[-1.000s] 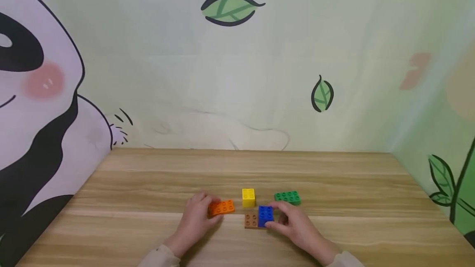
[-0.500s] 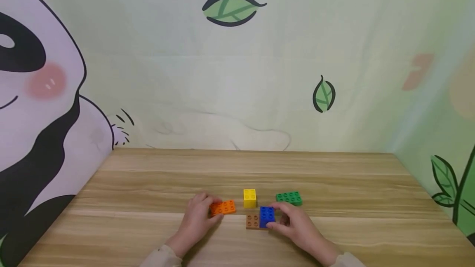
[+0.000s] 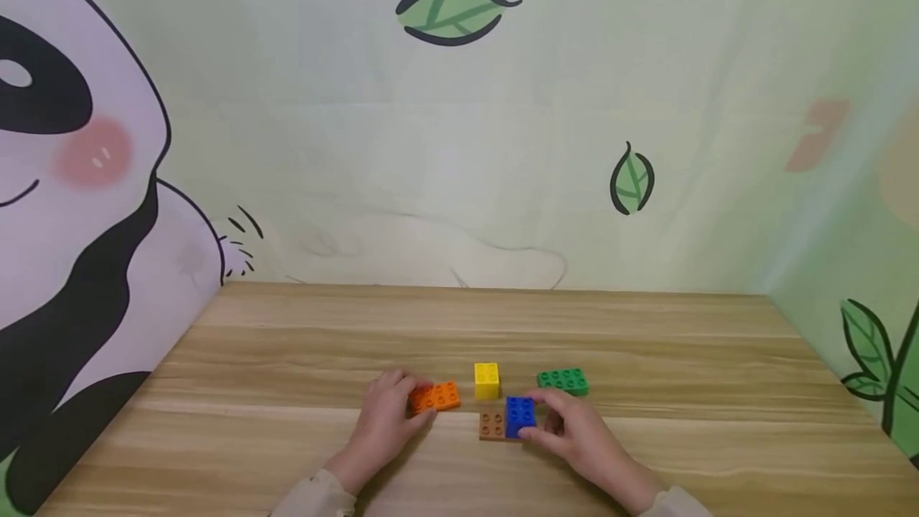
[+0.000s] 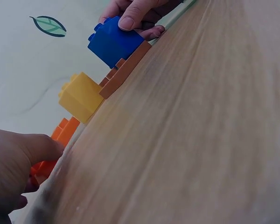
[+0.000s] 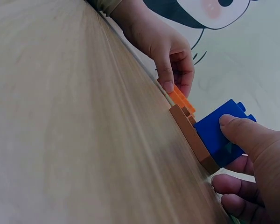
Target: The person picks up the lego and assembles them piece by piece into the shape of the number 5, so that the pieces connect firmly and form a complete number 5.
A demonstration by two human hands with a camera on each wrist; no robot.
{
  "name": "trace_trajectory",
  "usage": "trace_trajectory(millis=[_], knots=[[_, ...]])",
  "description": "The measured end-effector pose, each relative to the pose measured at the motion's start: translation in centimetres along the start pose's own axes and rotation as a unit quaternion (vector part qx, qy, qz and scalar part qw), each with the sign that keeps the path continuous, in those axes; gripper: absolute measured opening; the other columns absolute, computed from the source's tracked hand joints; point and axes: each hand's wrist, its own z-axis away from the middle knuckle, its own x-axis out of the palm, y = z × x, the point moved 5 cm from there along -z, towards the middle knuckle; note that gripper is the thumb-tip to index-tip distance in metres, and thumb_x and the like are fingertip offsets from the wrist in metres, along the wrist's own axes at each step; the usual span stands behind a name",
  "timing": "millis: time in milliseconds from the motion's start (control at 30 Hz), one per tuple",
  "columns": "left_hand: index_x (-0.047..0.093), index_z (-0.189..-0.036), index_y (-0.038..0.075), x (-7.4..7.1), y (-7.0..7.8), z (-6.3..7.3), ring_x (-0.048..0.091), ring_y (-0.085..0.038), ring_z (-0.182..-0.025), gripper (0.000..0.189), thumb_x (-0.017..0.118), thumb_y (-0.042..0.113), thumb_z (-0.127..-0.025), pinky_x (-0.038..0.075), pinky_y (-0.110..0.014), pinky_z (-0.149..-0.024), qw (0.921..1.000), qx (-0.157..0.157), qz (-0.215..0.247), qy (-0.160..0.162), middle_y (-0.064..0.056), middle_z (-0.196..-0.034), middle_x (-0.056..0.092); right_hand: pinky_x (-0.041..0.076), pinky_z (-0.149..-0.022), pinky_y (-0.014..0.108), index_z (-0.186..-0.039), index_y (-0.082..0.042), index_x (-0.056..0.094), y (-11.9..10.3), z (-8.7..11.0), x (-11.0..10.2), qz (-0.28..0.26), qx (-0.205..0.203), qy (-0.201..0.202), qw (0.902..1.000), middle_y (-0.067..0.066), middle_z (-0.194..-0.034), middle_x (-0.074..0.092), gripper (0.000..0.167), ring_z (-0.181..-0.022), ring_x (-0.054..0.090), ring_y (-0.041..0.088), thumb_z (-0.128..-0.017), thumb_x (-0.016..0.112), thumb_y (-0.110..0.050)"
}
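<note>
My right hand (image 3: 580, 433) pinches a blue building brick (image 3: 520, 416) between thumb and fingers. That brick sits upright on the right part of a flat brown brick (image 3: 491, 425), whose left studs stay uncovered. In the right wrist view the thumb lies on the side of the blue brick (image 5: 224, 133), close over the brown brick (image 5: 192, 138). My left hand (image 3: 386, 421) holds the left end of a flat orange brick (image 3: 438, 396) on the table, thumb at the near side and fingers at the far side. Its left end is partly hidden by the fingers.
A yellow brick (image 3: 486, 380) stands behind the brown one, between the two hands. Further right lies a flat green brick (image 3: 563, 380), just beyond the right hand's fingers. The wooden table (image 3: 287, 341) meets a printed cloth wall (image 3: 345, 142) at the back.
The head view has shifted slightly, moving the whole scene a little to the right in it. Both hands keep their holds, and the bricks stay in place.
</note>
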Motion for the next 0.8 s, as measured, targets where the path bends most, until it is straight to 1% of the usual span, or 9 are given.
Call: trace_trajectory(millis=[133,267,500,600,700,800], knots=[[0.07,-0.105,0.01,-0.3,0.3,0.0,0.055,-0.02,-0.097,0.031,0.08,0.019,-0.077,0.043,-0.043,-0.091,0.9999,-0.001,0.006,0.008,-0.002,-0.099,0.061,0.046,-0.058,0.018,-0.119,-0.01,0.062,-0.1,0.1,-0.1,0.003,-0.007,0.005,1.0,-0.004,-0.085,0.062,0.045,-0.065,0.048,-0.004,-0.084,0.071,-0.036],[0.069,-0.104,0.01,-0.6,0.7,0.1,0.054,-0.019,-0.095,0.032,0.081,0.019,-0.076,0.044,-0.041,-0.088,0.9997,0.004,0.012,0.021,-0.001,-0.097,0.06,0.047,-0.06,0.018,-0.118,-0.01,0.063,-0.2,0.1,-0.1,0.007,-0.016,0.013,0.9998,-0.004,-0.085,0.062,0.043,-0.068,0.049,-0.004,-0.084,0.072,-0.035],[0.07,-0.103,0.012,-1.0,1.5,0.2,0.053,-0.015,-0.09,0.032,0.082,0.019,-0.074,0.044,-0.036,-0.083,0.9986,0.025,0.009,0.046,0.002,-0.094,0.059,0.048,-0.064,0.018,-0.116,-0.012,0.064,-0.3,0.0,-0.1,0.014,-0.014,0.016,0.9997,-0.002,-0.093,0.065,0.041,-0.076,0.054,0.0,-0.084,0.072,-0.036],[0.07,-0.102,0.012,-1.2,1.9,0.3,0.053,-0.014,-0.089,0.033,0.083,0.02,-0.073,0.044,-0.035,-0.082,0.9979,0.035,0.011,0.054,0.002,-0.093,0.06,0.048,-0.064,0.018,-0.115,-0.012,0.064,-0.3,0.0,-0.1,0.012,-0.013,0.015,0.9997,-0.002,-0.094,0.065,0.041,-0.078,0.054,0.001,-0.084,0.072,-0.036],[0.07,-0.101,0.013,-1.3,2.4,0.3,0.053,-0.012,-0.088,0.033,0.083,0.019,-0.072,0.045,-0.032,-0.08,0.9976,0.04,0.014,0.054,0.003,-0.093,0.06,0.047,-0.063,0.018,-0.115,-0.012,0.064,-0.3,0.0,-0.1,0.013,-0.012,0.016,0.9997,-0.002,-0.093,0.065,0.04,-0.078,0.054,0.002,-0.084,0.072,-0.036],[0.069,-0.101,0.014,-1.3,2.9,0.3,0.052,-0.011,-0.088,0.032,0.083,0.02,-0.073,0.045,-0.03,-0.079,0.9979,0.042,0.014,0.048,0.003,-0.094,0.06,0.047,-0.063,0.017,-0.115,-0.012,0.064,-0.3,0.0,-0.2,0.016,-0.012,0.017,0.9996,-0.002,-0.094,0.065,0.04,-0.078,0.054,0.002,-0.084,0.072,-0.036]])
